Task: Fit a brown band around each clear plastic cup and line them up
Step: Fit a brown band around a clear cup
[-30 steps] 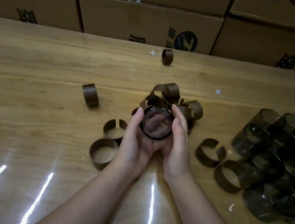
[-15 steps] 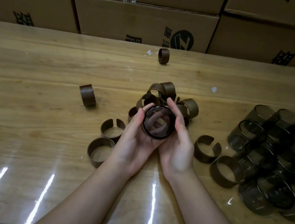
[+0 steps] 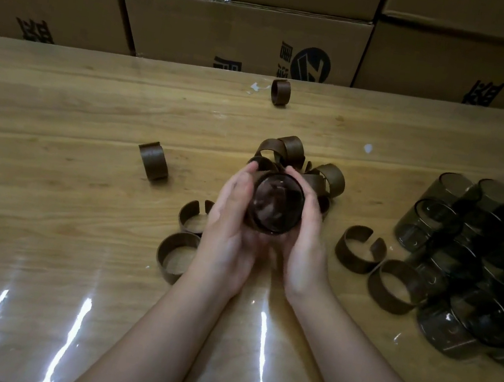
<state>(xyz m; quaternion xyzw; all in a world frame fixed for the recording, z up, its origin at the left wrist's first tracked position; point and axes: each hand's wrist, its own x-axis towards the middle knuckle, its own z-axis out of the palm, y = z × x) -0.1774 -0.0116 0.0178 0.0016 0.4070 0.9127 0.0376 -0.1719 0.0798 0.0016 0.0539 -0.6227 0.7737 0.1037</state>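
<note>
A clear plastic cup [image 3: 276, 204] with a brown band around it is held above the table's middle, its mouth facing me. My left hand [image 3: 230, 224] grips its left side and my right hand [image 3: 308, 233] grips its right side. Behind the hands lies a heap of brown bands [image 3: 295, 161]. Loose bands lie at left [image 3: 153, 161], front left [image 3: 173, 256] and right [image 3: 359, 250]. A cluster of several clear cups [image 3: 479, 262] lies on its sides at the right.
The wooden table [image 3: 41, 205] has a glossy cover with bright glare streaks near me. One band [image 3: 280, 92] stands alone at the far edge. Stacked cardboard boxes [image 3: 236, 35] wall off the back.
Both hands have closed in tighter around the cup and turned it slightly, with fingers wrapping further over the band. The camera has shifted a little.
</note>
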